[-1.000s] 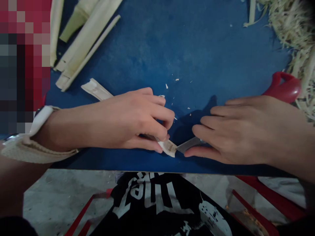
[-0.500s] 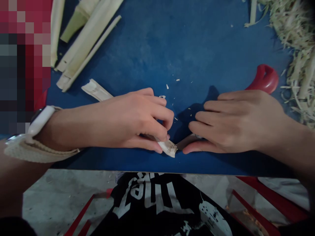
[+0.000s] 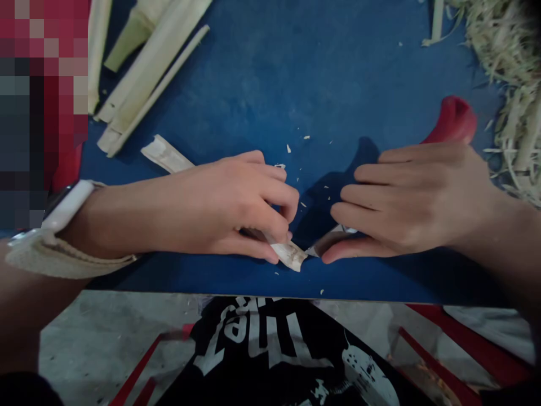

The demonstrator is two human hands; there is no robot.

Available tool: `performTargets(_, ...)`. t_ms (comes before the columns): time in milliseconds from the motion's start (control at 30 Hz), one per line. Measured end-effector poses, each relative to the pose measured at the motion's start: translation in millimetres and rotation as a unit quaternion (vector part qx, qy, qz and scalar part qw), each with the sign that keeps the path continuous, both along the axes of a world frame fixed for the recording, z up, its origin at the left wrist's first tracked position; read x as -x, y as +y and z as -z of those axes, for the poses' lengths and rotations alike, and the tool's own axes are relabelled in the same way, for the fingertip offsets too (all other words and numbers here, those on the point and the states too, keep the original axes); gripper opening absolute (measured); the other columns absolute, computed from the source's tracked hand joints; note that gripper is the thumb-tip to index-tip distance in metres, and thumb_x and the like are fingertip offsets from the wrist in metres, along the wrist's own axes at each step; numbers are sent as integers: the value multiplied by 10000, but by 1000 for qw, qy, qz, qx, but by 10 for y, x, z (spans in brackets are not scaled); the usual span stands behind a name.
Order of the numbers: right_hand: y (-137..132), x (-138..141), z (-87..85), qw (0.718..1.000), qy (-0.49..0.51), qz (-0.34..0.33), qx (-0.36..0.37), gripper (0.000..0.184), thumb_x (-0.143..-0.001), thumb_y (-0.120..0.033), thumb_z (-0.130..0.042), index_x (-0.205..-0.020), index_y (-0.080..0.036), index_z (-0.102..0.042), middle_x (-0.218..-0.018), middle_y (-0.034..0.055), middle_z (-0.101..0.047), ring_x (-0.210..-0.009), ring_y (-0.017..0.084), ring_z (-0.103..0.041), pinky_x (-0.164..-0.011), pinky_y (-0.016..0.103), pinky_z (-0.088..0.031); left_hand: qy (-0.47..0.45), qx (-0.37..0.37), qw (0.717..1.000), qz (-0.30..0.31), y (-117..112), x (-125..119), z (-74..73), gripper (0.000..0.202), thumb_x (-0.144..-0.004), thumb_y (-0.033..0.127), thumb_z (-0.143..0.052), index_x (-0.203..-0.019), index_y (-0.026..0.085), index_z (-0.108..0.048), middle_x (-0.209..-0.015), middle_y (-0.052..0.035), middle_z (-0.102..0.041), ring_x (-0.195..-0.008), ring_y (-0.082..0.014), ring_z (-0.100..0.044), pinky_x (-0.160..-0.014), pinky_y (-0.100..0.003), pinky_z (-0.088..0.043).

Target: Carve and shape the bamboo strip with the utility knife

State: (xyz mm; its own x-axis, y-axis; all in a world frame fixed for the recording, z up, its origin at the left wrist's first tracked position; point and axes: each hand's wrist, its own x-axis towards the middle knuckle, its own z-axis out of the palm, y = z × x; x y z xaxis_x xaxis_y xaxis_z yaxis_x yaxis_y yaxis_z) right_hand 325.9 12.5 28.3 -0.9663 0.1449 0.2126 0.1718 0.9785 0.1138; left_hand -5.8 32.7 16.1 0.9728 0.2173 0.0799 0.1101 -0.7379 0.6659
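My left hand (image 3: 236,203) presses a pale split bamboo piece (image 3: 291,256) against the blue table (image 3: 321,67). One end of the piece sticks out past my thumb and fingers, and the other end emerges behind the hand at the upper left. In my right hand (image 3: 409,200) is a knife with a red handle (image 3: 454,121), the fingers closed round it. Its blade (image 3: 327,242) shows between thumb and fingers, the tip at the bamboo's near end. Whether the tip touches the bamboo I cannot tell.
Several bamboo pieces (image 3: 156,73) lie at the upper left. A heap of bamboo shavings (image 3: 502,51) covers the right edge. Small chips (image 3: 289,149) are scattered ahead of my hands. The table's front edge (image 3: 253,294) runs close below them.
My right hand and the knife have shifted slightly right and up, showing more blade. New chips lie near the table's front edge. My left hand stays put on the bamboo piece.
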Motion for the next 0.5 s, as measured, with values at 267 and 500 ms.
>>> performTargets(267,-97,8,-63,996,-62,28,62,784,-1372,-707,-488,-748,-245,-598,-640,-17,-505,-621,182,-475,-651,366,-351,-9,10,1000,-3,-1,3,-14,207,-1244,250,-873,-1067,323,-952,-1134,54,-929,-990,-186,-774,-918,-410,-444)
performTargets(500,-203,36,-184,994,-99,46,31,766,-1385,-619,-487,-712,-256,-547,-620,-5,-485,-604,186,-427,-646,384,-344,5,14,1000,-4,-10,17,-34,219,-1269,274,-842,-1132,351,-994,-1160,52,-933,-993,-188,-765,-925,-422,-446)
